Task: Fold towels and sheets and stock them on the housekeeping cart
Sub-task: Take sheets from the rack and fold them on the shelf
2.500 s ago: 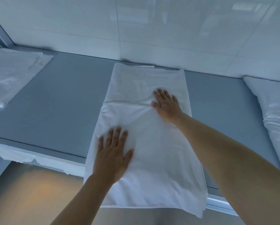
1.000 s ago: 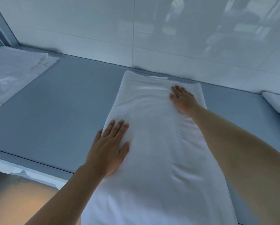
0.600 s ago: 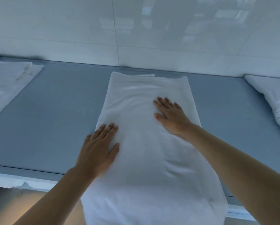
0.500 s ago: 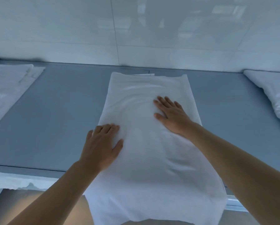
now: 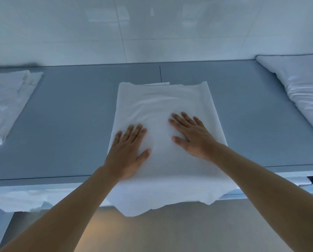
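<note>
A white folded sheet (image 5: 163, 104) lies lengthwise on the grey table (image 5: 74, 113), its near end hanging over the front edge. My left hand (image 5: 127, 151) lies flat on the sheet's left side, fingers straight and close together. My right hand (image 5: 192, 136) presses flat on the sheet's middle right, fingers spread. Both palms face down; neither holds the cloth.
Another folded white cloth (image 5: 5, 104) lies at the table's left end. A white pillow (image 5: 301, 91) lies at the right end. A glossy white wall (image 5: 152, 30) runs along the table's back. White fabric (image 5: 15, 199) hangs below the front edge at left.
Both hands have slid toward me along the sheet. The right hand came back from the far end to the middle. The view has shifted so more floor shows.
</note>
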{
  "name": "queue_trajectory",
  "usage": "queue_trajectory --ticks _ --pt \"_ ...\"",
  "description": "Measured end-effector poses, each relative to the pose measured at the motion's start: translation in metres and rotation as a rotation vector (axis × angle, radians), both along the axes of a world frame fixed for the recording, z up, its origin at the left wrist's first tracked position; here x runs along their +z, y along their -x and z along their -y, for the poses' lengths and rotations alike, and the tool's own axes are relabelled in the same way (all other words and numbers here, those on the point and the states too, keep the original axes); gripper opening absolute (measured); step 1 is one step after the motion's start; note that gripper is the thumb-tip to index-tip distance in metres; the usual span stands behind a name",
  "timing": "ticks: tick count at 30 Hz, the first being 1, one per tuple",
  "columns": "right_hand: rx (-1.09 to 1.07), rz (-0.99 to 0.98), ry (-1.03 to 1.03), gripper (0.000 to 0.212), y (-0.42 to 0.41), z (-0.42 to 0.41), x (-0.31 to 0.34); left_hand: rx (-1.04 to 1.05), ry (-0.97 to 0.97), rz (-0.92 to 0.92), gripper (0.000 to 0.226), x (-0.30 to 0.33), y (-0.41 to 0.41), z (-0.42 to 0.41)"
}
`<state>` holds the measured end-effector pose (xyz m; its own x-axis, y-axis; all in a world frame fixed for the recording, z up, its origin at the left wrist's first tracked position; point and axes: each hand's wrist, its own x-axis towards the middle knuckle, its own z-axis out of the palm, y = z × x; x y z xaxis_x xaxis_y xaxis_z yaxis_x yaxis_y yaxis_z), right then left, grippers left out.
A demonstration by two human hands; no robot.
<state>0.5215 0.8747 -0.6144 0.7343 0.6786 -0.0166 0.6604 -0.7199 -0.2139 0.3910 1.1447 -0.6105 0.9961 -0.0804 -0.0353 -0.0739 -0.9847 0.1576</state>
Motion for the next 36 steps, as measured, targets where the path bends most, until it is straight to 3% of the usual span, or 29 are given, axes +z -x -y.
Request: queue_trajectory --ticks 12,20,23,27,36 --pt "0.055 0.001 -0.033 0.073 0.073 0.028 -0.005 -0.003 -0.034 0.052 0.08 -0.004 0.084 0.026" --pt "0.123 -0.001 -0.001 0.122 0.084 0.031 -0.001 -0.013 -0.178 0.083 0.098 0.003 0.095 0.037" --pt "0.167 0.041 0.036 0.13 0.088 0.04 -0.001 -0.039 -0.21 0.098 0.105 0.003 0.088 0.034" --pt "0.154 0.102 0.036 0.128 0.104 0.061 -0.01 -0.07 -0.189 0.091 0.119 0.001 0.075 0.022" --pt "0.126 0.105 0.026 0.118 0.102 0.058 -0.011 -0.167 -0.144 0.069 0.121 -0.011 0.073 0.009"
